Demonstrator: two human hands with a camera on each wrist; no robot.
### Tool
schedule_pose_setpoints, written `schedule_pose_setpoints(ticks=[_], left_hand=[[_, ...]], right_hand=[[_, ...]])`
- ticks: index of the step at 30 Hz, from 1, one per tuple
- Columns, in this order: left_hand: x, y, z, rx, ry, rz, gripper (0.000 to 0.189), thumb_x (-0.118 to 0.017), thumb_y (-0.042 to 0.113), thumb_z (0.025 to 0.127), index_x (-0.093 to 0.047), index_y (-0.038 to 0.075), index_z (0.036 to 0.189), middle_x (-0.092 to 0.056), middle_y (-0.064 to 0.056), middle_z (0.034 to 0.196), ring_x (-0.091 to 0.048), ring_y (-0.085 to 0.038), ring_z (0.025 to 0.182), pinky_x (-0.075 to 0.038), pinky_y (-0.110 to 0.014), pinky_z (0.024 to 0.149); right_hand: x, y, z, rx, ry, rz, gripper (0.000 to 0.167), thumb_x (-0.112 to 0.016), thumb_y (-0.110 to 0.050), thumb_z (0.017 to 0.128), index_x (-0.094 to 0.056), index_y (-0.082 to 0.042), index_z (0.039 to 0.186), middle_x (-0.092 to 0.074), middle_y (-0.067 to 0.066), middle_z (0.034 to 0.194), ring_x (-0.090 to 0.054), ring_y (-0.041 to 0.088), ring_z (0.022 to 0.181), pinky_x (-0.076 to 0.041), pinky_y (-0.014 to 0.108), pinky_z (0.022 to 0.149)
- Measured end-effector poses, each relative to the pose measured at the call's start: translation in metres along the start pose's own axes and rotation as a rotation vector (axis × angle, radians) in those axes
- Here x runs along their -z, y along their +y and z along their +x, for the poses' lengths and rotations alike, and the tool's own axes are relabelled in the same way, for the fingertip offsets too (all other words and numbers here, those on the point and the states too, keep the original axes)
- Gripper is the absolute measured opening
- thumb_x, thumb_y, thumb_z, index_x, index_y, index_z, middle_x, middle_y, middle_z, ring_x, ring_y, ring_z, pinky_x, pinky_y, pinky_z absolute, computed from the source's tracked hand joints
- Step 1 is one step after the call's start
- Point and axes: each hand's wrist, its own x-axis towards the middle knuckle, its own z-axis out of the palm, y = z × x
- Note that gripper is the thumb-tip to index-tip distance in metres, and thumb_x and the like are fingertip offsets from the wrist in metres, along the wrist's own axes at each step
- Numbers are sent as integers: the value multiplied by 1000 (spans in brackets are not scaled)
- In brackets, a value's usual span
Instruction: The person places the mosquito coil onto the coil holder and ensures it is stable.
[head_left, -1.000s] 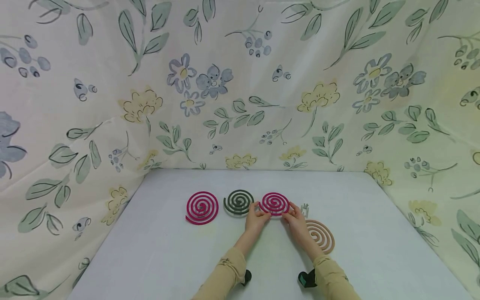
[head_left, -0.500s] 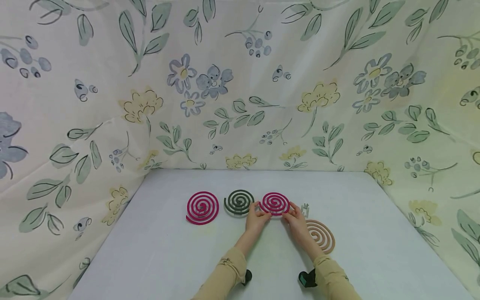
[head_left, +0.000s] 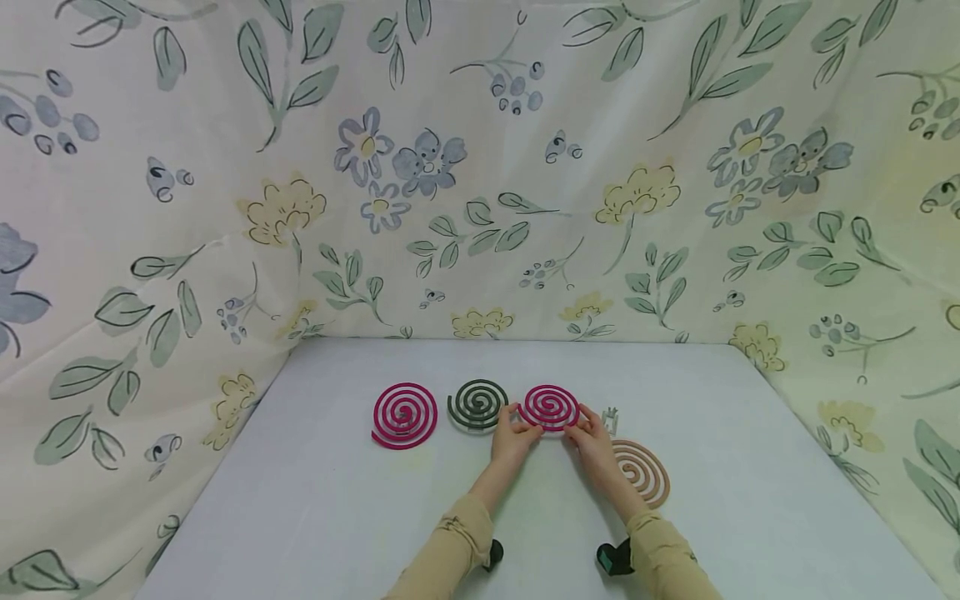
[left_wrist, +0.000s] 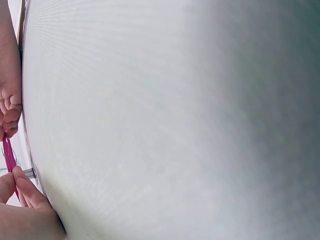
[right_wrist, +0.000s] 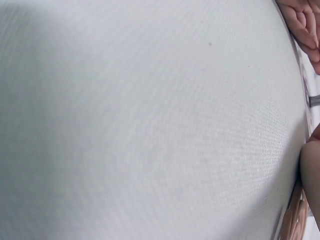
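A magenta mosquito coil [head_left: 550, 407] is held between both hands at the middle of the table. My left hand [head_left: 513, 438] pinches its left edge, thumb at the near rim. On the opposite side my right hand [head_left: 592, 442] grips the right edge in the same way. In the left wrist view the coil [left_wrist: 9, 156] appears nearly edge-on between the fingers, with a small grey stand [left_wrist: 29, 173] beneath it. Just left of my left hand is a dark green mosquito coil [head_left: 477, 404], and a second magenta coil [head_left: 404, 416] lies farther left.
A small pale stand [head_left: 610, 421] sits right of my right hand. A tan coil [head_left: 642, 475] lies partly behind my right forearm. Dark wrist-worn devices [head_left: 616, 557] show beside the sleeves. Floral cloth [head_left: 480, 250] hangs behind the white table [head_left: 315, 517].
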Motion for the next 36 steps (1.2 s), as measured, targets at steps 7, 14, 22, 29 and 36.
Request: schedule_pose_setpoints(ticks=[7, 14, 22, 29, 36], left_hand=[[0, 0, -1, 1, 2, 6, 55, -69, 0, 81, -43, -4, 129, -68, -21, 78, -63, -15, 64, -45, -18, 59], [-1, 0, -1, 6, 7, -1, 55, -69, -1, 80, -44, -5, 129, -68, -22, 78, -64, -17, 65, -46, -18, 59], [-1, -1, 0, 4, 6, -17, 55, -69, -2, 80, -43, -5, 128, -68, -22, 77, -64, -16, 65, -49, -20, 61], [-1, 0, -1, 8, 10, -13, 56, -69, -1, 80, -43, -5, 129, -68, -22, 78, -64, -15, 65, -51, -22, 63], [-2, 0, -2, 7, 11, -10, 56, -69, 0, 80, -43, -4, 130, -67, -22, 78, -65, -20, 67, -50, -21, 63]], right_hand=[[1, -1, -2, -12, -4, -33, 61, -51, 2, 90, -23, 9, 144, -50, -12, 74, -48, -3, 68, -41, 14, 68], [0, 1, -1, -12, 9, -13, 60, -52, 4, 89, -25, 10, 143, -53, -6, 78, -48, -3, 68, -41, 14, 67], [1, 1, 0, -5, 7, -23, 59, -51, 5, 89, -26, 10, 142, -51, -10, 76, -48, -3, 67, -41, 13, 67], [0, 0, -1, -9, 12, -19, 59, -51, 4, 89, -26, 10, 143, -51, -9, 77, -48, -3, 68, -42, 13, 67], [0, -1, -3, -10, 14, -15, 60, -51, 4, 90, -24, 9, 143, -53, -7, 79, -48, -3, 68, -41, 13, 66]])
